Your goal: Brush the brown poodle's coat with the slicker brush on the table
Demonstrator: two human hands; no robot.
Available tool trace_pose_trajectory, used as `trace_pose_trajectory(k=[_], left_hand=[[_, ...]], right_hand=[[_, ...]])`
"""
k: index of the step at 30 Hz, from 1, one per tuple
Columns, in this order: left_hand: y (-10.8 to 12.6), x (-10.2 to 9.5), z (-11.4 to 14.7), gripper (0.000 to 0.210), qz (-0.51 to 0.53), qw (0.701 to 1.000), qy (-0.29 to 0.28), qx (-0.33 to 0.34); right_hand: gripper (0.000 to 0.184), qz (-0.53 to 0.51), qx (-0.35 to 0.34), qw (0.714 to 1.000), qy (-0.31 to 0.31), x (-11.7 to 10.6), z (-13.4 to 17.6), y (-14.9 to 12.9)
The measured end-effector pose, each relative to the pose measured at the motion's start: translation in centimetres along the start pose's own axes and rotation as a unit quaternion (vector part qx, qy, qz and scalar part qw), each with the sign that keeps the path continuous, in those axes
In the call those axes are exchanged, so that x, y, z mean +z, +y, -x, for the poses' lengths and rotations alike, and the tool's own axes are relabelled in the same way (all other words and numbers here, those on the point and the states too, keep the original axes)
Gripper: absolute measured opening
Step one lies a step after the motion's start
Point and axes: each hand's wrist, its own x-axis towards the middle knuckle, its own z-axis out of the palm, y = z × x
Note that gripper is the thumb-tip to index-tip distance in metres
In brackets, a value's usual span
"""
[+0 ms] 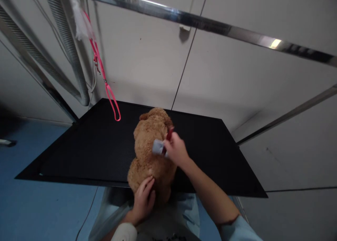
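A brown, curly-coated dog [149, 139] is on the black grooming table, its back toward me and its head at the far end. My right hand [176, 148] is closed around the dark red handle of a slicker brush [158, 147]. The brush's grey head is at the middle of the dog's back, slightly blurred; whether its pins touch the coat, I cannot tell. Near the table's front edge, my left hand [144, 197] lies on the dog's rump with its fingers stretched out.
The black table top [105, 142] reaches out on both sides of the dog. A pink loop leash [109, 90] hangs over its left part from a metal bar [168, 13] that crosses above. Grey ribbed hoses [71, 48] run down at the left, before a pale wall.
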Motion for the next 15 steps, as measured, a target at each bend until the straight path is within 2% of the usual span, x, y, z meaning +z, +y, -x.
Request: trace_pose_trajectory(k=[2, 3, 4, 6, 7, 8, 11, 12, 13, 15], left_hand=[[0.2, 0.1, -0.6, 0.039, -0.023, 0.999, 0.006, -0.024], [0.3, 0.2, -0.9, 0.037, -0.03, 0.999, 0.002, -0.022], [0.4, 0.4, -1.2, 0.036, -0.035, 0.999, -0.002, -0.016], [0.5, 0.7, -1.5, 0.033, -0.044, 0.999, -0.011, -0.007], [0.6, 0.8, -1.5, 0.032, -0.049, 0.999, -0.013, -0.005], [0.6, 0.9, -1.6, 0.03, -0.054, 0.998, -0.012, -0.004], [0.8, 1.1, -1.6, 0.027, -0.073, 0.997, -0.005, -0.002], [0.9, 1.1, -1.6, 0.028, -0.074, 0.997, -0.006, 0.0], [1.0, 1.2, -1.6, 0.029, -0.073, 0.997, -0.008, 0.001], [1.1, 1.2, -1.7, 0.031, -0.065, 0.998, -0.013, 0.005]], right_hand=[[0.01, 0.01, -0.022, 0.995, -0.098, 0.2, 0.1, -0.1], [0.01, 0.014, -0.018, 0.994, -0.111, 0.2, 0.1, -0.2], [0.01, 0.02, -0.007, 0.996, -0.09, 0.3, 0.1, -0.3], [0.01, 0.038, 0.009, 0.999, 0.0, 0.3, 0.1, -0.6], [0.01, 0.05, 0.001, 0.999, 0.018, 0.3, 0.1, -0.8], [0.011, 0.063, -0.018, 0.998, -0.001, 0.3, 0.2, -1.0], [0.018, 0.102, -0.068, 0.984, -0.13, 0.2, 0.4, -1.6], [0.02, 0.118, -0.07, 0.982, -0.127, 0.1, 0.4, -1.7], [0.019, 0.134, -0.064, 0.985, -0.087, 0.0, 0.2, -1.9], [0.015, 0.162, -0.056, 0.985, 0.029, -0.3, 0.0, -2.1]])
